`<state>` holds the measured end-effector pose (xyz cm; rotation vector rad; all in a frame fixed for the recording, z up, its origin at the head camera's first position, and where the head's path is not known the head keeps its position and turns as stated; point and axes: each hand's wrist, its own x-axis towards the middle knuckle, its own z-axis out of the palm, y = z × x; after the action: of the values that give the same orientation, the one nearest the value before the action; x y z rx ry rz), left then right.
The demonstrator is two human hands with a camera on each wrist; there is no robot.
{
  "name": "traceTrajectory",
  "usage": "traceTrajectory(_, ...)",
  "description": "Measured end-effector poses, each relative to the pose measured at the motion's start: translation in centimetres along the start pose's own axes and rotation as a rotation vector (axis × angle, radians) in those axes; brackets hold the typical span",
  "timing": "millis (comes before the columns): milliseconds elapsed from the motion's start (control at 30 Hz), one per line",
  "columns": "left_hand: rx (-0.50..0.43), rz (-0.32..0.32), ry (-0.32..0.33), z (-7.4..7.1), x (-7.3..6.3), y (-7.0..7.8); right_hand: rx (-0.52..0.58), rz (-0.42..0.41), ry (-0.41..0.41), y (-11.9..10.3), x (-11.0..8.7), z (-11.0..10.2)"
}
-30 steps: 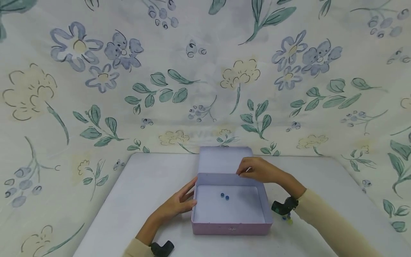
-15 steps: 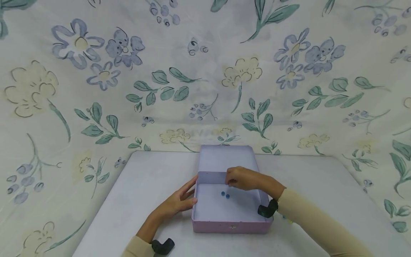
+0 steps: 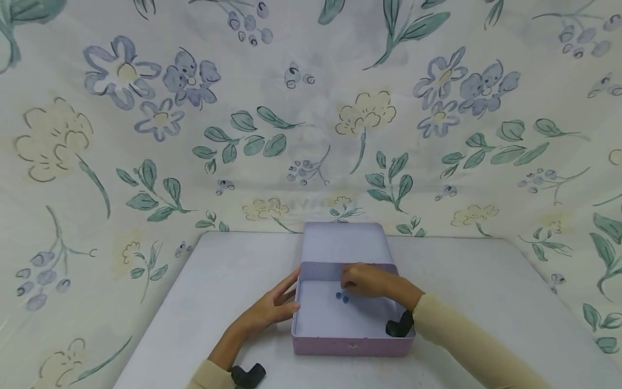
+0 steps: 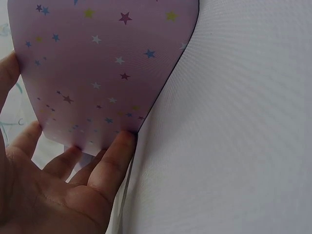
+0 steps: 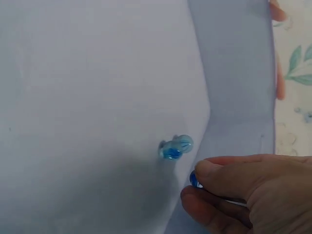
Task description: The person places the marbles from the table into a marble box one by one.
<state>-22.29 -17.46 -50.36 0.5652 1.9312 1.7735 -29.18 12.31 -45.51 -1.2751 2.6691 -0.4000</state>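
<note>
A shallow purple tin box [image 3: 352,346] lies with its lid [image 3: 346,242] swung back behind it. My right hand [image 3: 369,281] is inside the box near its back wall. Thumb and fingertips pinch a blue glass marble [image 5: 194,179], low over the box floor in the right wrist view. Two other blue marbles [image 3: 342,297] rest on the floor close by, side by side. My left hand [image 3: 269,307] stays at the box's left side, fingers extended. In the left wrist view its fingertips [image 4: 127,139] touch the star-patterned outer wall [image 4: 107,73].
The box stands on a white table [image 3: 233,270]. Behind the table hangs a flower-printed cloth [image 3: 311,135]. A black wrist camera [image 3: 400,326] overlaps the box's front right corner, and the right sleeve [image 3: 466,337] crosses the table beside it.
My right hand has moved left and down from the back right rim into the box. Small blue and yellow things on the table at right are now hidden behind the arm. The left hand stays put.
</note>
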Motion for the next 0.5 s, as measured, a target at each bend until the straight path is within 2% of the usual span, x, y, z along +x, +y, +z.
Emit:
traceTrajectory(267,0.013,-0.01,0.006,0.0,0.3,-0.7,0.017,0.012,0.017,0.7,-0.1,1.4)
traceTrajectory(500,0.01,-0.01,0.012,-0.2,0.2,-0.3,0.012,-0.013,0.035,1.0,0.0,1.4)
